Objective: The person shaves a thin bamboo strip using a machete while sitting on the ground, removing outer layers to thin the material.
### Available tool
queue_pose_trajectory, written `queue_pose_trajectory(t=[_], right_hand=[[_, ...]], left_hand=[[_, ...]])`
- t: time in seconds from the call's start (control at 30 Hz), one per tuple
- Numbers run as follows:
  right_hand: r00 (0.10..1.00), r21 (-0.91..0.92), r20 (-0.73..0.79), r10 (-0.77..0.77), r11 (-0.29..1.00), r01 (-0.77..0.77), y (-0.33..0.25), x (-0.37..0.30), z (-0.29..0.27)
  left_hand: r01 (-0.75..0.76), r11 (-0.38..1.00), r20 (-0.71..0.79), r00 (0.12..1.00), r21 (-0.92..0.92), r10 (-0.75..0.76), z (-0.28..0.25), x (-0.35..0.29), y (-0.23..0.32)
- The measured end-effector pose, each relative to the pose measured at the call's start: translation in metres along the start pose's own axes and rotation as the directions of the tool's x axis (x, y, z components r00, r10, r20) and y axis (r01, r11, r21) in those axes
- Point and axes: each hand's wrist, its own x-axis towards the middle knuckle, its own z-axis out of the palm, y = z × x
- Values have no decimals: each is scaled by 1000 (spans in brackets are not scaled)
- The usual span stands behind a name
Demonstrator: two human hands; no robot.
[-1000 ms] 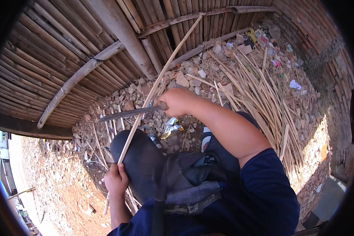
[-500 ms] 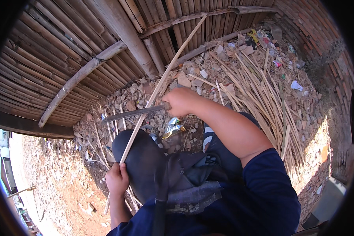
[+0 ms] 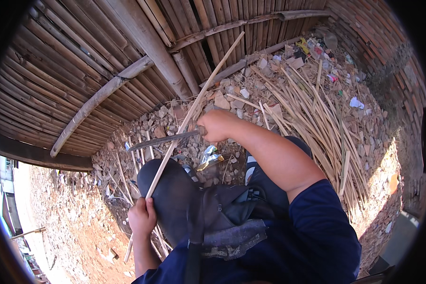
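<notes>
A long, pale bamboo strip [image 3: 213, 77] slants from beside my left knee up toward the bamboo wall. My left hand [image 3: 142, 218] is closed around its lower part, thumb on top, and the strip's tail sticks out below the fist. My right hand [image 3: 217, 125] grips the short handle of a long, dark-bladed knife [image 3: 158, 141], whose tip points left. The blade crosses the strip a little above my left knee and seems to touch it. Most of the handle is hidden inside my right fist.
Many loose bamboo strips [image 3: 317, 128] lie in a heap on the right. Ahead rises a bamboo-slat wall [image 3: 80, 61] with round poles; a brick wall [image 3: 388, 47] stands at right. Rubble and litter cover the ground, with a shiny foil wrapper [image 3: 209, 157] between my knees.
The strip's far end sits lower in the picture, closer to me. The knife still lies across the strip, and both hands keep their grips. The view has shifted slightly.
</notes>
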Motion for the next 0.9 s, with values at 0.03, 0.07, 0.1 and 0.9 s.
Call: queue_pose_trajectory(t=[0.03,0.07,0.1,0.9], right_hand=[[1000,-8,3,-2,1000,2,-1,0,-1],[1000,-6,6,0,1000,0,0,0,-1],[1000,-1,25,18,1000,-18,0,1,-2],[996,21,-84,20,1000,-18,16,1,-4]], left_hand=[[1,1000,2,1000,2,-1,-1,0,0],[11,1000,32,999,-20,-10,-2,1,2],[21,999,63,998,-41,-19,-2,2,2],[46,998,36,998,-43,-44,5,3,5]])
